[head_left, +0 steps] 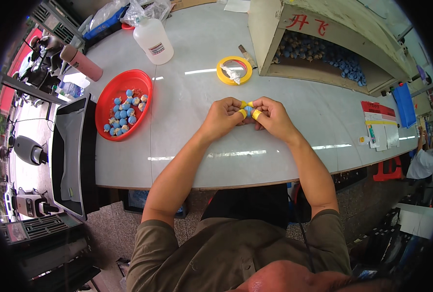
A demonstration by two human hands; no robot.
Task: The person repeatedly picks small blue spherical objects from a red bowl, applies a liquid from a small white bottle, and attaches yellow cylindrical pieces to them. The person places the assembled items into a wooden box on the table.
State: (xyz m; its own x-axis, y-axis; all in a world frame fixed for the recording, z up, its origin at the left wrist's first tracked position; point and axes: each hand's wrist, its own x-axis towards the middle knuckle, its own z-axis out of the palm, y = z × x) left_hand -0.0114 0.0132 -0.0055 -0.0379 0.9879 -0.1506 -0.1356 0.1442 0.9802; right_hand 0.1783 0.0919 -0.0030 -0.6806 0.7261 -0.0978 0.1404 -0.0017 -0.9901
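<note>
My left hand (222,118) and my right hand (275,118) meet above the grey table, fingers closed in pinches. Between them is a small blue ball (248,111), held from both sides and partly covered by the fingers. Yellow wraps cover the tips of my thumbs and index fingers. To the left, a round red basin (147,83) holds several small blue balls (123,114) with pale tan patches. Beyond my hands lies a yellow ring (220,72), like a roll of tape, with a crumpled white scrap in it.
A clear plastic bottle (153,41) and a pink flask (81,63) stand at the far left. A black bin (86,160) adjoins the table's left edge. At the back right, a cream box (270,39) holds many blue pieces. Papers (381,127) lie at right.
</note>
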